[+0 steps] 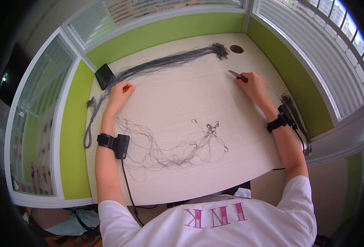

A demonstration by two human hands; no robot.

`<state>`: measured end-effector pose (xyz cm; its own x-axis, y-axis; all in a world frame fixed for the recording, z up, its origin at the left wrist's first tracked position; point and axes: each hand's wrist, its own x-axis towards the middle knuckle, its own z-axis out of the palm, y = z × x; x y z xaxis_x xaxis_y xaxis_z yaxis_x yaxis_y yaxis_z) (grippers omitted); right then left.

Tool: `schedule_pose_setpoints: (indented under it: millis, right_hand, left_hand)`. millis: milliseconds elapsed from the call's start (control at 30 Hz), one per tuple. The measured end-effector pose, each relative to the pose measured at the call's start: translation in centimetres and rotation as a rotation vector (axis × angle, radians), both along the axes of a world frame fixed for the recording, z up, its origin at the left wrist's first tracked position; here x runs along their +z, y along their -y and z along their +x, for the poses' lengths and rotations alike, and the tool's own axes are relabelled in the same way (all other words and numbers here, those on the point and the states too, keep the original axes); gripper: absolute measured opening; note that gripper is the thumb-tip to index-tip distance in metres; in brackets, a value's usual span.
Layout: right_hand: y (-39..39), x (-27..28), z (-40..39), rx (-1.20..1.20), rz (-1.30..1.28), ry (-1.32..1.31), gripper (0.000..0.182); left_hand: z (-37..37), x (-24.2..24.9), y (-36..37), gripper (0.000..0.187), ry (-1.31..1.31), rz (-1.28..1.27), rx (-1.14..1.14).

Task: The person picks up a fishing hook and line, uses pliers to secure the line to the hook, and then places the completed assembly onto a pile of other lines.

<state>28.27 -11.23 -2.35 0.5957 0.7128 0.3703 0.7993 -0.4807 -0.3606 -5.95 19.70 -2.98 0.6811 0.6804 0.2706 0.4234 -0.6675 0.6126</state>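
My left hand (121,94) is closed in a pinch at the left of the desk, holding the end of a thin line (182,75). The line runs across the desk to the right, up to the tip of a small tool (234,74) with a pointed metal end and a dark handle. My right hand (254,87) is closed around that handle. Between my forearms lies a loose tangle of dark lines (165,158), with small hook-shaped ends (210,128) gathered at its right. A long grey bundle of lines (161,64) stretches behind my hands, bunched at its right end.
A black box-like object (104,76) stands at the left edge against the green partition (79,131). Another dark bundle (295,113) lies along the right edge. The desk has a round hole (236,49) at the back right. Cables (126,185) hang from both wrist-worn devices.
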Motion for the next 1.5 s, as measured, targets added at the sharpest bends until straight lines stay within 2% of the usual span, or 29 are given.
schedule_pose_setpoints:
  millis: [67,200,367,500,567,600,667,700,733,767,800,833,900,967,1100,1367,1500]
  right_hand:
    - [-0.5,0.0,0.5,-0.027,-0.039,-0.020,0.028]
    - [-0.8,-0.3,1.0,-0.036,-0.041,0.028,0.028]
    - [-0.2,-0.6,1.1,-0.027,0.005,0.110,0.028]
    - [0.2,-0.4,0.7,0.051,0.000,0.095,0.027]
    - [0.6,0.0,0.2,0.182,0.014,0.142,0.026]
    - [1.0,0.7,-0.6,0.185,0.008,0.137,0.026]
    - [2.0,2.8,-2.5,0.504,-0.046,-0.141,0.023]
    - [2.2,3.1,-3.3,0.507,-0.051,-0.144,0.023]
    - [2.4,3.3,-4.2,0.644,-0.072,-0.169,0.023]
    - [2.4,3.3,-4.9,0.780,-0.093,-0.195,0.022]
    - [2.2,2.7,-5.4,0.821,-0.055,-0.135,0.024]
    - [2.0,2.4,-6.0,0.823,-0.057,-0.140,0.024]
    - [1.7,1.9,-7.0,0.823,0.037,0.162,0.025]
    - [1.6,1.4,-7.8,0.812,0.048,0.203,0.026]
    - [0.9,0.8,-8.4,0.791,0.054,0.341,0.027]
    - [0.7,1.7,-8.9,0.807,-0.048,0.402,0.028]
    - [0.6,1.5,-8.8,0.790,-0.115,0.412,0.025]
  left_hand:
    - [0.3,-0.6,-0.2,0.020,0.016,0.209,0.014]
    - [0.5,-1.0,-0.2,0.019,-0.037,0.239,0.050]
    - [0.7,-0.9,0.1,0.018,0.113,0.525,0.074]
    - [1.8,0.7,1.2,0.014,0.244,0.601,0.045]
    - [2.7,2.7,3.8,0.009,0.261,0.302,0.040]
    - [3.1,3.7,5.3,0.009,0.255,0.296,0.043]
    - [3.9,5.6,8.5,0.008,0.015,-0.025,-0.222]
    - [4.3,6.3,10.2,0.010,-0.063,-0.070,-0.336]
    - [4.6,6.6,11.6,0.011,-0.139,-0.114,-0.449]
    - [5.0,6.4,12.7,0.011,-0.138,-0.119,-0.446]
    - [5.3,6.1,13.7,0.012,-0.177,-0.145,-0.530]
    - [5.5,5.9,14.4,0.013,-0.217,-0.169,-0.613]
    - [5.9,5.0,15.1,0.014,-0.252,-0.114,-0.619]
    - [6.2,4.1,15.0,0.014,-0.285,-0.054,-0.624]
    - [5.9,3.9,14.5,0.015,-0.284,-0.115,-0.561]
    - [6.0,3.9,14.4,0.014,-0.294,-0.159,-0.542]
    - [6.0,5.5,15.5,0.014,-0.182,-0.156,-0.497]
